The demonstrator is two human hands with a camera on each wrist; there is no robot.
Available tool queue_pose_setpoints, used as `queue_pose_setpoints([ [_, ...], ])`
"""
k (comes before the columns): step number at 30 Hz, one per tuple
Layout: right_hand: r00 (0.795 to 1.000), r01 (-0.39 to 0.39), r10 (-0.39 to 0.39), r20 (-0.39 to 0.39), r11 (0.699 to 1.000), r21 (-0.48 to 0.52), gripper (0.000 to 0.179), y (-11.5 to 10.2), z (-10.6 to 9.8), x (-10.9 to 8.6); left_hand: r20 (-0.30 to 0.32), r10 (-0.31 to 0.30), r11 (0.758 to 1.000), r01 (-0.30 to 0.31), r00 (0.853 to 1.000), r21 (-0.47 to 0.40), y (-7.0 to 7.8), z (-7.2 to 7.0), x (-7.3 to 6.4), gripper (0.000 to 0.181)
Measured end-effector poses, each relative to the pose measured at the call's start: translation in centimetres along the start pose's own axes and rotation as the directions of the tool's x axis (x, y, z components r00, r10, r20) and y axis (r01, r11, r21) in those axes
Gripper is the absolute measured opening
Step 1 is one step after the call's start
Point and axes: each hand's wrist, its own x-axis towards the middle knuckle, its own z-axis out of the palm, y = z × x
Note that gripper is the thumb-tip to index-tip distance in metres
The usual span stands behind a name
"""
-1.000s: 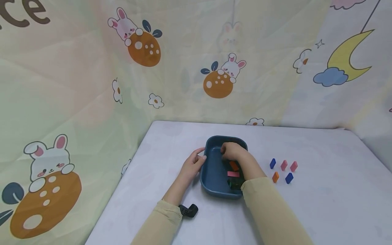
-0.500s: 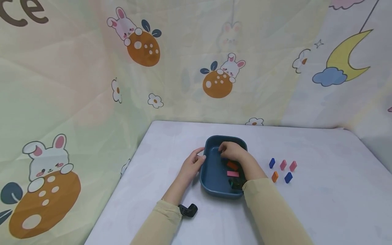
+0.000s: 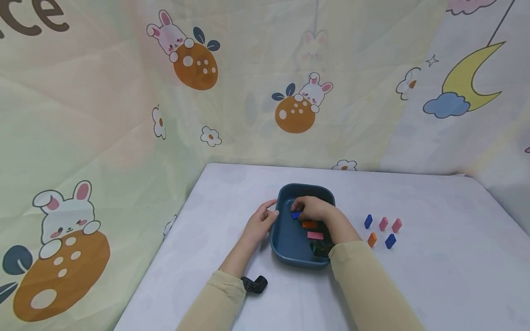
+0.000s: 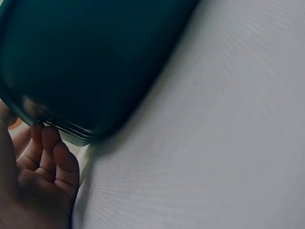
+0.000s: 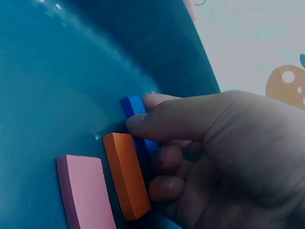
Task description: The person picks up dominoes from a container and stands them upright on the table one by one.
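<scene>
A dark blue rectangular tray [image 3: 285,246] sits on the white table. My right hand [image 3: 316,209] reaches inside it and pinches a small blue block [image 5: 133,104] between thumb and fingers. Right beside that lies an orange block [image 5: 126,176], its long side along the blue one, with two curled fingertips close to it. A pink block [image 5: 88,191] follows in the same row, slightly apart. My left hand [image 3: 261,223] rests at the tray's left side, its loosely bent fingertips [image 4: 50,136] against the outer wall just under the rim.
Right of the tray, several small blocks stand on the table: a blue block [image 3: 368,221], two pink ones, an orange block [image 3: 372,239] and another blue one. Black wrist devices [image 3: 254,284] are on both arms. A patterned cloth [image 3: 248,92] hangs behind the table.
My right hand has shifted left and slightly nearer inside the tray, bringing the blue block into sight. The orange block has turned from slanted to level with the pink one. My left hand stays put.
</scene>
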Motion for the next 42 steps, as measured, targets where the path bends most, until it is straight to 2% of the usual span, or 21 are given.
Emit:
queue_pose_setpoints([
  [10, 1.0, -0.018, 0.018, 0.005, 1.0, -0.008, 0.015, -0.3, 0.2, -0.1, -0.002, -0.005, 1.0, 0.005, 1.0, -0.007, 0.1, 0.1, -0.1, 0.042],
  [20, 1.0, 0.029, -0.029, -0.002, 1.0, -0.001, 0.012, -0.1, 0.1, 0.0, 0.0, 0.008, 1.0, -0.008, 1.0, 0.006, 0.0, 0.0, -0.1, 0.039],
  [28, 0.998, 0.04, -0.033, -0.058, 0.993, 0.115, 0.017, -0.2, -0.3, -0.3, 0.008, 0.002, 1.0, -0.002, 1.0, 0.015, 0.0, 0.0, -0.1, 0.041],
  [36, 0.984, 0.099, -0.084, -0.155, 0.991, 0.092, 0.022, -1.2, -1.6, -1.2, 0.012, 0.006, 1.0, -0.006, 1.0, 0.009, -0.3, 0.0, 0.0, 0.043],
  [42, 0.962, 0.171, -0.142, -0.233, 0.98, 0.107, 0.024, -1.7, -3.0, -2.6, 0.008, 0.007, 1.0, -0.007, 1.0, 0.012, -0.3, 0.0, 0.1, 0.042],
])
